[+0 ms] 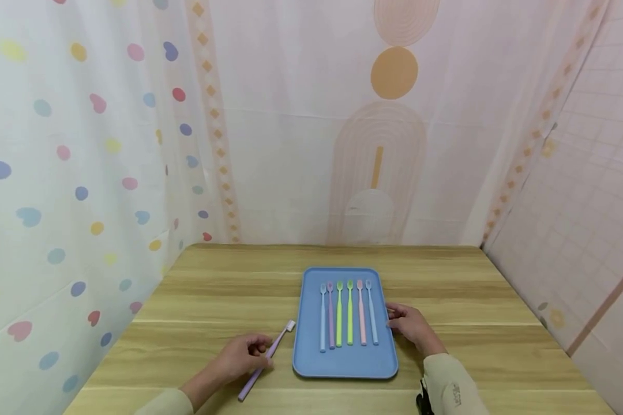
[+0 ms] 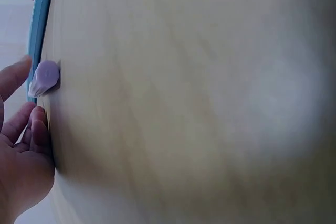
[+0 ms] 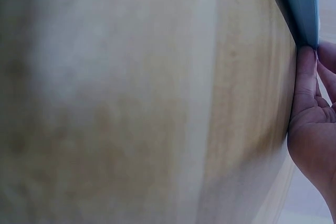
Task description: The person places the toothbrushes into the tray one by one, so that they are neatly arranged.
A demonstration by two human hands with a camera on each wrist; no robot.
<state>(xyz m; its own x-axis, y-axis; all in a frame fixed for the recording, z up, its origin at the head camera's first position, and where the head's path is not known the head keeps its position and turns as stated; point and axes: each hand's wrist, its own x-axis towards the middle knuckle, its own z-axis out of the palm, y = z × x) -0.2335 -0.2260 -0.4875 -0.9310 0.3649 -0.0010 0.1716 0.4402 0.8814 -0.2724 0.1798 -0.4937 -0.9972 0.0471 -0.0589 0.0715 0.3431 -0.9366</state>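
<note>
A purple toothbrush (image 1: 256,376) lies slantwise on the table, its white-bristled head toward the tray. My left hand (image 1: 241,357) is over its handle, thumb and fingers on either side. In the left wrist view the brush's rounded handle end (image 2: 48,72) shows between the spread thumb (image 2: 16,77) and the bent fingers, with gaps. My right hand (image 1: 411,327) rests at the right rim of the blue tray (image 1: 342,366), fingertips touching its edge. The right wrist view shows extended fingers (image 3: 306,74) against the tray's outer wall (image 3: 300,9).
Several toothbrushes stand side by side lengthwise in the tray: light blue (image 1: 322,323), purple (image 1: 331,323), green (image 1: 339,323), pink (image 1: 362,323). The wooden table (image 1: 213,288) backs onto a patterned curtain (image 1: 291,144), with more curtains at both sides.
</note>
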